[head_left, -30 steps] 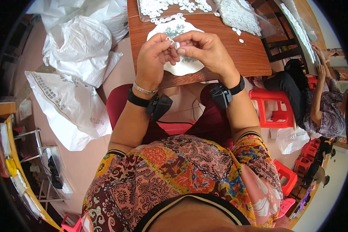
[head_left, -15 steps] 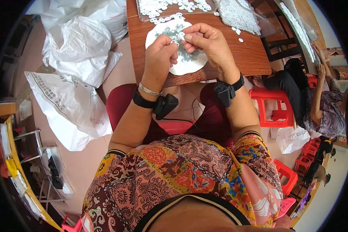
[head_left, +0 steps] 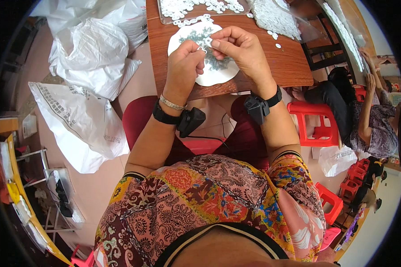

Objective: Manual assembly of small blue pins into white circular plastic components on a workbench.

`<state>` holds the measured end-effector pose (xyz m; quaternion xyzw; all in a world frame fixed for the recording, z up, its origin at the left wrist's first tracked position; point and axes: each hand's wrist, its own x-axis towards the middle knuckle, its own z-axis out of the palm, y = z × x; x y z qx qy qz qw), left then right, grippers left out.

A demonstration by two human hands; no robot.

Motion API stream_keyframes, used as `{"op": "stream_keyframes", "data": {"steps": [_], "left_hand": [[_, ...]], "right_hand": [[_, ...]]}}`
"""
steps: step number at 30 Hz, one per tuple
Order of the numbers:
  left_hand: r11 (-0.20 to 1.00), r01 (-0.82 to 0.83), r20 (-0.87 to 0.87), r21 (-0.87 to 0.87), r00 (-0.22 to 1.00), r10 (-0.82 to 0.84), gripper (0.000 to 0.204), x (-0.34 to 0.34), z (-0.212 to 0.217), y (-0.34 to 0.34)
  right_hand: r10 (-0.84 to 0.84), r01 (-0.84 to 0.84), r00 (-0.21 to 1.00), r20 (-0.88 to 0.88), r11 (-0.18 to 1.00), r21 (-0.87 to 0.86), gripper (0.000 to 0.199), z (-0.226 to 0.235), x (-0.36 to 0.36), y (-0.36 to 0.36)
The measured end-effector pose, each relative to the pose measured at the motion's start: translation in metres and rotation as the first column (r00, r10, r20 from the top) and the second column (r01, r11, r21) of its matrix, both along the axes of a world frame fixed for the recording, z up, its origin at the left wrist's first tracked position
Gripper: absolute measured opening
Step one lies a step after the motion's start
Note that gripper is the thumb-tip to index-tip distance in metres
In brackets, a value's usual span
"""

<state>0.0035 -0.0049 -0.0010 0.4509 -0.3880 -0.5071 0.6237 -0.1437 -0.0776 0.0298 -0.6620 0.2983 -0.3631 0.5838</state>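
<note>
Over a scalloped white plate (head_left: 216, 79) both my hands work close together. My left hand (head_left: 183, 63) is closed, pinching a small white piece (head_left: 201, 48) between thumb and index finger. Opposite it, my right hand (head_left: 244, 48) pinches a small white oval piece (head_left: 208, 42) by its edge. The two pieces are very near each other; whether they touch I cannot tell. Many small grey-green pieces (head_left: 218, 63) lie in the plate beneath my fingers. Several loose white oval pieces (head_left: 194, 20) lie on the table just beyond the plate.
A clear tray (head_left: 205, 13) of white pieces and a clear bag (head_left: 276, 20) full of them sit on the brown wooden table (head_left: 283, 64). White sacks (head_left: 89, 58) stand on the left. At right, a red stool (head_left: 314, 122) stands near another seated person (head_left: 374, 120).
My right hand has shifted very slightly, and the white piece in its fingers is turned a little. My left hand stays nearly where it was.
</note>
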Motion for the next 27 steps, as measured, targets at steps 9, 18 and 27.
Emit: {"op": "stream_keyframes", "data": {"steps": [9,18,27], "left_hand": [[1.0,-0.013,0.013,0.006,1.0,0.013,0.013,-0.0011,-0.0031,-0.0015],[1.0,-0.015,0.004,0.004,1.0,0.015,0.016,-0.0014,-0.0067,-0.0017],[1.0,0.012,-0.113,0.002,0.993,-0.011,0.015,0.0002,-0.0061,-0.0024]], "right_hand": [[-0.007,0.005,1.0,-0.026,0.998,-0.059,0.013,0.0002,0.0019,0.0054],[0.012,-0.024,0.995,-0.102,0.993,-0.112,0.017,-0.0026,0.0049,0.0088],[0.015,-0.045,0.988,-0.151,0.979,-0.198,0.023,-0.0017,0.0045,0.0099]]}}
